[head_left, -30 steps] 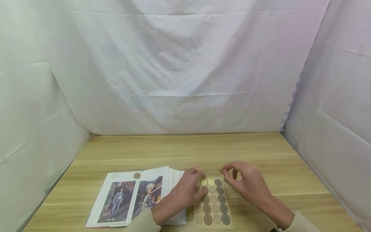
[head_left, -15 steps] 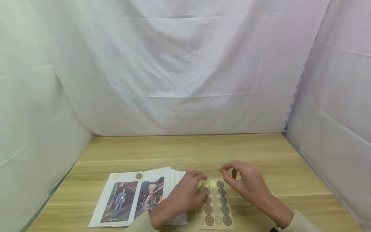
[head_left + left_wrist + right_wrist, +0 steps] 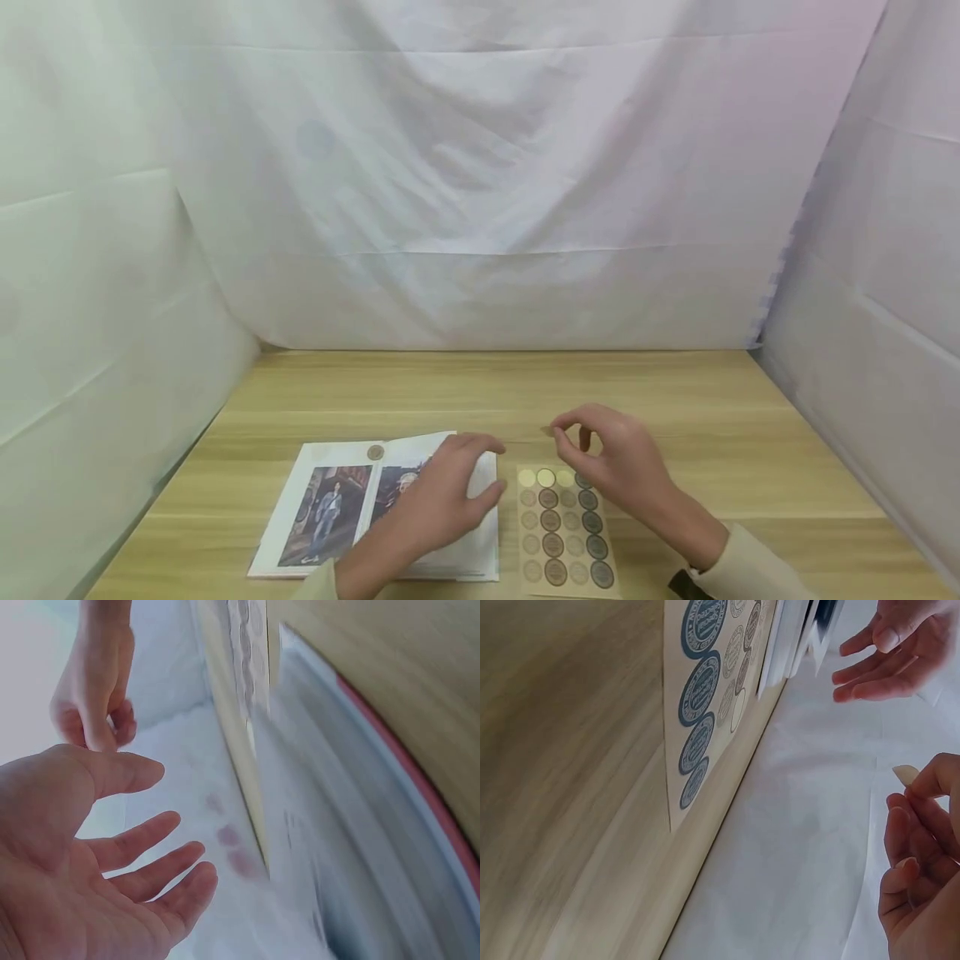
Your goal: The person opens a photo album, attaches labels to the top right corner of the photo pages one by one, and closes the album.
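Observation:
My right hand [image 3: 618, 458] pinches a small round sticker [image 3: 906, 775] between thumb and forefinger, above the far end of the sticker sheet. That sheet [image 3: 535, 533] lies on the table with rows of round stickers, dark and pale; a few spots in its far row are bare and yellowish. My left hand [image 3: 442, 496] hovers over the right page of the open photo album [image 3: 288, 517], fingers spread and loosely bent, holding nothing. It hides part of the right-hand photo. A brown round sticker [image 3: 375, 452] sits at the album's top, near the fold.
The wooden table [image 3: 450, 383] carries the album at left and the sheet at its right. White cloth [image 3: 480, 192] hangs behind the table and along both sides. A dark band [image 3: 686, 585] shows by the right sleeve.
My left hand has lifted off the sticker sheet and moved left over the album. The right hand, with the sticker in its pinch, has shifted slightly left.

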A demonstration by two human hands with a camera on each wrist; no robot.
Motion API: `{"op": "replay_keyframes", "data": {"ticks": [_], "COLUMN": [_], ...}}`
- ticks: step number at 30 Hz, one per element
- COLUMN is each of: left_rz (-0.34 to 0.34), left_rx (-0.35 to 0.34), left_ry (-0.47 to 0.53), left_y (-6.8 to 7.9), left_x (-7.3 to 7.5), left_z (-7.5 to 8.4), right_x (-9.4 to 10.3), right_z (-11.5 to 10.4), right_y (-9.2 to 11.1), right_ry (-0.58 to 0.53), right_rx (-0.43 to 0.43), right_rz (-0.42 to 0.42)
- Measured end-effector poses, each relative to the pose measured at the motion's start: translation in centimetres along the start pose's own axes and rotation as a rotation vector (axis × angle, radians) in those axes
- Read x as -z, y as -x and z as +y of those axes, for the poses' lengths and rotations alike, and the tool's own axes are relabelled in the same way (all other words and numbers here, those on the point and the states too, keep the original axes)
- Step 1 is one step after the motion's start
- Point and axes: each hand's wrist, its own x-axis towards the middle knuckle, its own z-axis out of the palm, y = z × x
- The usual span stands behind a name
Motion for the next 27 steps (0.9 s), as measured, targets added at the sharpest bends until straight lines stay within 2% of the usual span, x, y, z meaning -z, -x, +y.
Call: {"op": "replay_keyframes", "data": {"ticks": [6,12,15,21,27], "left_rz": [0.057,0.096,0.093,0.037,0.029], "left_rx": [0.061,0.079,0.076,0.092,0.083], "left_ry": [-0.001,-0.075,-0.087,-0.097,-0.142], "left_y": [1.2,2.4,2.8,3.2,3.3], "left_x": [1.8,2.6,2.6,2.4,2.0], "left_z": [-2.0,-3.7,-4.1,-4.2,-4.3], "right_x": [-1.7,-3.8,-4.9,-6.8,-8.5], "right_z": [-0.5,-1.0,-1.0,-1.1,-1.3], "right_y": [-0.9,-2.0,-2.4,-3.0,-3.4], "right_ry": [0.005,-0.022,-0.010,0.020,0.076], "right_rx": [0.042,0.076,0.095,0.116,0.140], "right_rz": [-0.006,-0.038,-0.052,-0.104,-0.145]}}
